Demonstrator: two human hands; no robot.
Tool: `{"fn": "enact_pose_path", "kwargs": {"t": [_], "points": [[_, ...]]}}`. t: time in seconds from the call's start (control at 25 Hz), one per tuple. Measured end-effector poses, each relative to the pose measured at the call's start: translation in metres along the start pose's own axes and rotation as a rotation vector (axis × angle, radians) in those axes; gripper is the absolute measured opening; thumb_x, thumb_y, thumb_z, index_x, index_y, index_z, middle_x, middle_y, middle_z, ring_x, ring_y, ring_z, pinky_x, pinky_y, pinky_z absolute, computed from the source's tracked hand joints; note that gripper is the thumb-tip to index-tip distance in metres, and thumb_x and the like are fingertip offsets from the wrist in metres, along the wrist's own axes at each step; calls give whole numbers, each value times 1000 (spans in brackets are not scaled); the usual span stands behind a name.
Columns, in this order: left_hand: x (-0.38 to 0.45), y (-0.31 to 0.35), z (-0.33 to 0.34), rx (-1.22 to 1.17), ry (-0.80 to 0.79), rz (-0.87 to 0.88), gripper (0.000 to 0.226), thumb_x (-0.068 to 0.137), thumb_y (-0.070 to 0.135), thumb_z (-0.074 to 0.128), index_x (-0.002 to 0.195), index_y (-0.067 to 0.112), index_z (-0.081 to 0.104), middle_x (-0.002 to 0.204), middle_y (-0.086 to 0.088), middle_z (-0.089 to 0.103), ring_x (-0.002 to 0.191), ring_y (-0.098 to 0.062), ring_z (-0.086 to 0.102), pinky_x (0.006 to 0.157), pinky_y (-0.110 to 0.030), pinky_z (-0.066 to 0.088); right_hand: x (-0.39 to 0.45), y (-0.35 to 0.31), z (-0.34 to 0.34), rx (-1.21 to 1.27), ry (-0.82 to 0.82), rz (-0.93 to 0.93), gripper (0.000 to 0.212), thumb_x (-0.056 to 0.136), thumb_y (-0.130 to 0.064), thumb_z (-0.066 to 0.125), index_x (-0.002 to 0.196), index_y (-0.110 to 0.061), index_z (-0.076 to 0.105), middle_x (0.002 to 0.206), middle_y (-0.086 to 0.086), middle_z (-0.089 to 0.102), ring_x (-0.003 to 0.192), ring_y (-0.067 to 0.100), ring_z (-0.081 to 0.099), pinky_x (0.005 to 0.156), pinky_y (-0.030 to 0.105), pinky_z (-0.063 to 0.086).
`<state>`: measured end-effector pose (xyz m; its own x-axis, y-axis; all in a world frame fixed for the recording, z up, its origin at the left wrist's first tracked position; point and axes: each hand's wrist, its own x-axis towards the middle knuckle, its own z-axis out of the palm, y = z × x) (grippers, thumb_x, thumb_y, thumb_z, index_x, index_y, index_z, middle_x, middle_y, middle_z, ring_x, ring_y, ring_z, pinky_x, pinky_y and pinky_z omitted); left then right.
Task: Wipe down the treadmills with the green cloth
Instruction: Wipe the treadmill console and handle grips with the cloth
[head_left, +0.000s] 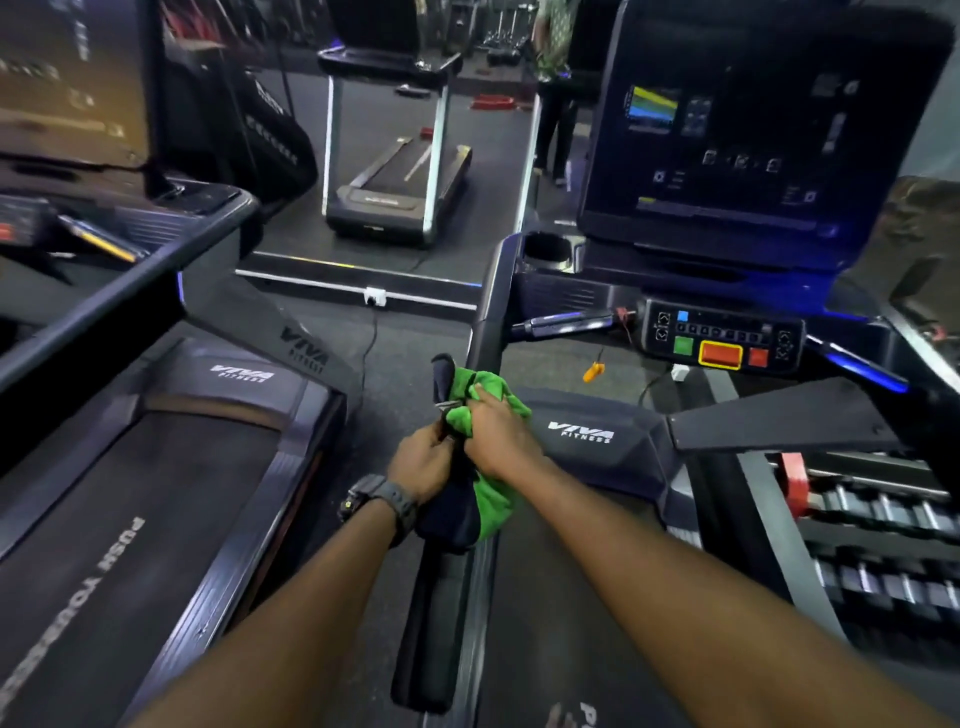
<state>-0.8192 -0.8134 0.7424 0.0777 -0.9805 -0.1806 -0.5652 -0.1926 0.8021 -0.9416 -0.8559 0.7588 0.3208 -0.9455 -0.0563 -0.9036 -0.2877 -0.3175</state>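
Gripping green cloth (485, 415) on handrail (447, 499) | right hand (498, 441) | left hand (421, 460) holds rail

The crumpled bright green cloth (485, 415) wraps the dark padded left handrail (457, 467) of the right-hand black treadmill (582, 431), beside a second matching treadmill (208, 415).

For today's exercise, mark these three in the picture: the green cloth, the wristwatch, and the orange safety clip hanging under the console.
green cloth (491, 395): head view, upper bunched part above the right hand.
wristwatch (358, 503): head view, the watch face on the left wrist.
orange safety clip (593, 371): head view, middle of the clip body.
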Motion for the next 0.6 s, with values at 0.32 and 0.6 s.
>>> {"fn": "enact_pose_path", "kwargs": {"t": [0.32, 0.6], "points": [[87, 46, 21, 123, 121, -19, 28, 94, 16, 50, 117, 6, 61, 121, -20, 64, 114, -35, 57, 88, -36, 45, 94, 56, -36, -74, -103, -185, 59, 83, -2, 56, 140, -5, 43, 155, 9, 30, 139, 35, 32, 115, 40, 29], [164, 118, 31, 236, 357, 167, 27, 95, 16, 54, 118, 3, 62, 118, -20, 63, 110, -32, 59, 90, -33, 40, 157, 135, -116, -264, 142, -267, 61, 89, -3, 53, 146, -4, 32, 160, 10, 17, 145, 42, 15, 113, 44, 33]]}}
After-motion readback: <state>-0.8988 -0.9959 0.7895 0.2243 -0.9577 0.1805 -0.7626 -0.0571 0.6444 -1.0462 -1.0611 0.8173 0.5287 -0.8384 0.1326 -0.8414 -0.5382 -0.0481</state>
